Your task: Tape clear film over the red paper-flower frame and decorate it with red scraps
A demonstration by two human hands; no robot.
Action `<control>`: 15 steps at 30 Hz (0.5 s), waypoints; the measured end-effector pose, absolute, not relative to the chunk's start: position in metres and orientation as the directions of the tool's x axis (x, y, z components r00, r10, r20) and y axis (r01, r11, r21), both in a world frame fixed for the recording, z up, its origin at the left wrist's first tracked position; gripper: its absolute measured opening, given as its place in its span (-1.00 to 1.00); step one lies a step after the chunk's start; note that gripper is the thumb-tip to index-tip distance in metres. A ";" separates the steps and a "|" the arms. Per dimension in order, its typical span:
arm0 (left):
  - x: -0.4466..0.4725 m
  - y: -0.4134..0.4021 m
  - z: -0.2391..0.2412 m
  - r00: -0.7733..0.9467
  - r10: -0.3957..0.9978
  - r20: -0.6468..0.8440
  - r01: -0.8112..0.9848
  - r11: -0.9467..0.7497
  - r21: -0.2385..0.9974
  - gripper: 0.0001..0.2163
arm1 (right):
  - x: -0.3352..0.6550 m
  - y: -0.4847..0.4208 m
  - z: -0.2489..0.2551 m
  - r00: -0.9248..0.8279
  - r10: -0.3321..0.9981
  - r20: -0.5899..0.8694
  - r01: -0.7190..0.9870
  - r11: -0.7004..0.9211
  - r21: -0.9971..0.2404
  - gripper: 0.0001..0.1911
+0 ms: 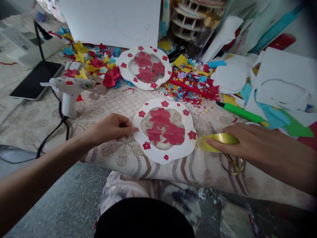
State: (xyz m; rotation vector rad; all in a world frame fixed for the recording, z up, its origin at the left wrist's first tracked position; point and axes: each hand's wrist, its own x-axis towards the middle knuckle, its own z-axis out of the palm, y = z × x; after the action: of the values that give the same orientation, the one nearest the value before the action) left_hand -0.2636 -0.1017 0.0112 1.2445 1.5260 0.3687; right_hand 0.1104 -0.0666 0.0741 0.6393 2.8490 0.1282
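Note:
A white scalloped paper frame [165, 155] lies on the patterned tablecloth before me, with small red paper flowers round its border. Larger red flower shapes [173, 134] show in its see-through middle. My left hand [116, 127] pinches the left edge of this frame between thumb and fingers. Just off the frame's right side, my right hand [244, 142] is closed round a glossy yellow roll of tape [215, 142]; part of the roll is hidden by the fingers. Gold-handled scissors [231, 164] lie below that hand, their blades partly covered.
A second decorated white frame [153, 82] lies behind, among paper flowers [80, 53] and paper scraps [183, 89]. To the left are a white glue gun [69, 94], its black cord and a phone [37, 79]. A green cutter [242, 112] lies right. The table edge is near.

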 end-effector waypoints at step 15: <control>-0.269 -0.099 0.005 0.174 0.854 -0.491 0.577 0.316 0.753 -0.74 | 0.103 -0.061 0.075 -0.918 0.369 -0.148 0.346 0.925 0.157 -0.48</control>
State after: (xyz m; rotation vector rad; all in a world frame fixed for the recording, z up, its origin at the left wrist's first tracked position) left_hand -0.2687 -0.0987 0.0049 1.3687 1.5113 0.3248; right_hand 0.1031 -0.0611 0.0748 0.5445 2.9095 0.1898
